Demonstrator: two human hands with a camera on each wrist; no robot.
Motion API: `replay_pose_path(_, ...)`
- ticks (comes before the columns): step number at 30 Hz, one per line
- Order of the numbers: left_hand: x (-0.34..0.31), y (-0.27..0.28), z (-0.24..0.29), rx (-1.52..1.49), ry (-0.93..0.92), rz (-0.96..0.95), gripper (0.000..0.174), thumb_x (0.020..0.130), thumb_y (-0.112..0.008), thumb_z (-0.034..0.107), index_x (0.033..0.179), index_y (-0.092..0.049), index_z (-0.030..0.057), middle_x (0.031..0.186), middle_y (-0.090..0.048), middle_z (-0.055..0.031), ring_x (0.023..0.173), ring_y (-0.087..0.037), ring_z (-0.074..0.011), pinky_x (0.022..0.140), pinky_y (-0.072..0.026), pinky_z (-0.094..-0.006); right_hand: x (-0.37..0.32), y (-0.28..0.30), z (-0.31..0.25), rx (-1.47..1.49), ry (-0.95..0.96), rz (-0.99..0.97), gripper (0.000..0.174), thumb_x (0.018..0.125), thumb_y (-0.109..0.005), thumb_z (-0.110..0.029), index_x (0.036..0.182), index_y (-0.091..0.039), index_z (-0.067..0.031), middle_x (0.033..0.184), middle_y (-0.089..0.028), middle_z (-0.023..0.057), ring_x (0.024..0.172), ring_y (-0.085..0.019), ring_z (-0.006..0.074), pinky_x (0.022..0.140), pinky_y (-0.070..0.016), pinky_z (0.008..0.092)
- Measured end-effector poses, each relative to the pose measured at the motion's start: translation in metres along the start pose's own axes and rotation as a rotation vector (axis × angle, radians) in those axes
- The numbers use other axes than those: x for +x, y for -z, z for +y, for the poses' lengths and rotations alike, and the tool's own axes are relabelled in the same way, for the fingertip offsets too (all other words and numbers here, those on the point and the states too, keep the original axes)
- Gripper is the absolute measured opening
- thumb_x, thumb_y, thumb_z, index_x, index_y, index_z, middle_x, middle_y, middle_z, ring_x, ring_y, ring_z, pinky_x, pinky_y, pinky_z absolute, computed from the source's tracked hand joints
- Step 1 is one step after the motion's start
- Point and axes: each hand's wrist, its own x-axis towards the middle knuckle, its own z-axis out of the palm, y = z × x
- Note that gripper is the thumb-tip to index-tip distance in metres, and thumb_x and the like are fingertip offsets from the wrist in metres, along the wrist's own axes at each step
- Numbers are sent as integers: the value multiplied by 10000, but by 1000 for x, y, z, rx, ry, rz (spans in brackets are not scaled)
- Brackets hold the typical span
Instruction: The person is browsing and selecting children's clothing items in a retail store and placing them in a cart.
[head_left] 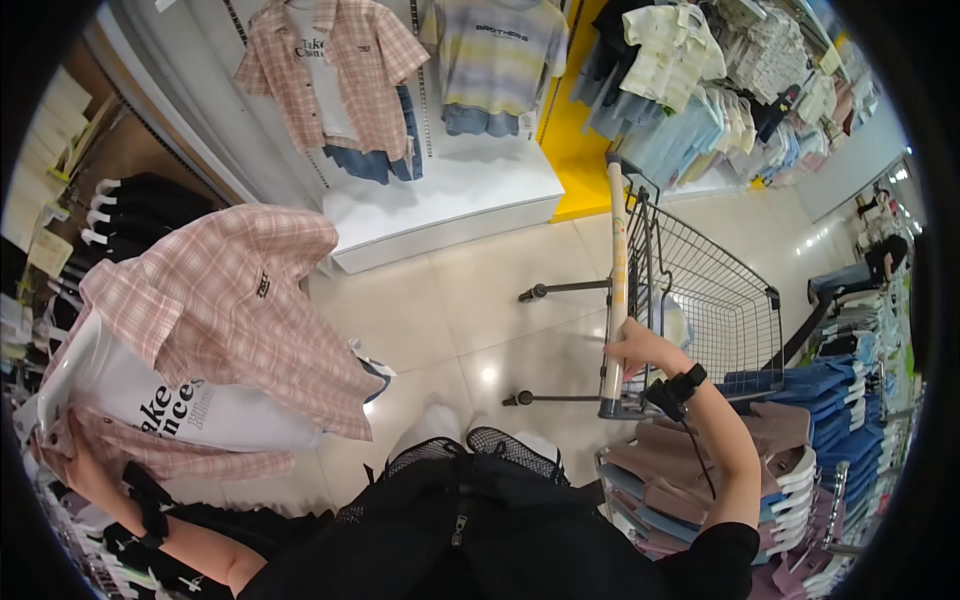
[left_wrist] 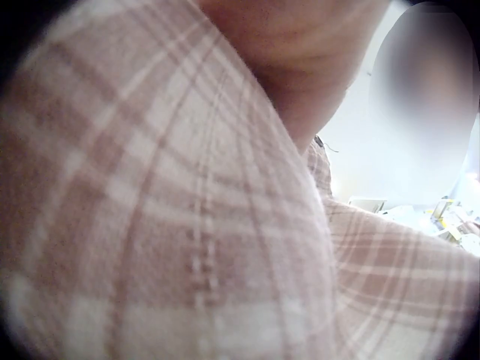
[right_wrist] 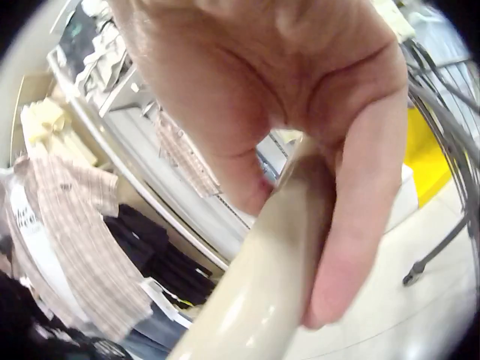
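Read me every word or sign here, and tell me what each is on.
"ake nces" (partly hidden): held white T-shirt.
"Take Chan" (partly covered): displayed white T-shirt.
"BROTHERS": striped T-shirt.
Too small or faint: chest mark on the held checked shirt, outlined letters beside "nces", rack tags.

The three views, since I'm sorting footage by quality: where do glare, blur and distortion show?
Head view: strong fisheye bending with black corners, bright glare spots on the floor; left wrist view: the plaid shirt close up and slightly soft, a heavily blurred patch at upper right; right wrist view: shiny highlights on the cart handle, dark corners.
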Motion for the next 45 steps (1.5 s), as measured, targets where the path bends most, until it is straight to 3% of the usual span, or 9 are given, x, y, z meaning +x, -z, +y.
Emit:
replay_pose_path(2,2,10,23,-237,402,-83,488,714,-685,223,1091,-505,-29,1123,-487,-132,1008,-467,-231,893,-352,-303,-6,2,7,53,-55,-19,475,737,-628,-197,935,-332,118,678,-535,161,504,-583,194,392,-505,293)
replay_pose_path(6,-4,6,4,-210,323,-102,501,710,-689,226,1095,-501,-33,1125,-490,-134,1003,-473,-232,891,-354,-304,-22,8,27,-7,-19,-1,421,750,-599,-167,932,-344,113,704,-524,161,507,-583,200,407,-522,293)
replay_pose_path(9,-21,-8,-20,-45,0,-45,500,780,-525,65,1232,-431,256,1264,-384,-158,1128,-409,-268,941,-336,-320,-42,2,51,70,24,40,384,716,-588,-117,922,-350,104,679,-535,158,517,-598,223,395,-514,303)
replay_pose_path(19,-21,-3,-8,-71,-6,-175,531,762,-478,55,1246,-416,266,1262,-411,-88,1142,-395,-290,948,-329,-313,-139,-15,117,72,-239,47,457,695,-615,-138,1068,-398,12,829,-566,147,696,-611,246,453,-539,333)
replay_pose_path(21,-12,3,-2,-111,55,-164,529,762,-476,62,1246,-416,267,1259,-418,-74,1143,-396,-285,949,-327,-308,-159,-17,135,45,-278,41,499,721,-613,-157,1137,-371,-22,817,-574,130,596,-605,216,416,-518,297)
replay_pose_path(25,-2,15,8,152,-258,-168,456,809,-448,54,1224,-447,242,1222,-457,-77,1141,-406,-226,953,-317,-281,-192,-24,150,-6,-351,68,458,699,-647,-210,1074,-460,-27,753,-575,101,579,-593,181,430,-506,272)
replay_pose_path(29,4,21,26,-192,248,-247,417,823,-454,75,1206,-466,238,1229,-447,-95,1145,-401,-238,948,-325,-282,-215,-31,165,-26,-382,82,435,703,-662,-242,1046,-492,-35,725,-569,78,574,-577,161,461,-497,267)
replay_pose_path(37,-1,8,19,-295,266,-210,397,811,-496,90,1176,-495,248,1232,-441,-95,1122,-425,-235,931,-350,-280,-235,-45,159,-44,-366,142,342,717,-655,-295,913,-542,-38,660,-589,58,537,-563,129,447,-432,232)
replay_pose_path(45,-15,-1,-4,-138,52,-208,393,800,-521,111,1169,-498,243,1207,-462,-106,1103,-448,-241,904,-384,-291,-220,-32,145,20,-467,-163,417,727,-654,-317,1002,-537,-27,774,-613,59,656,-596,143,548,-517,253)
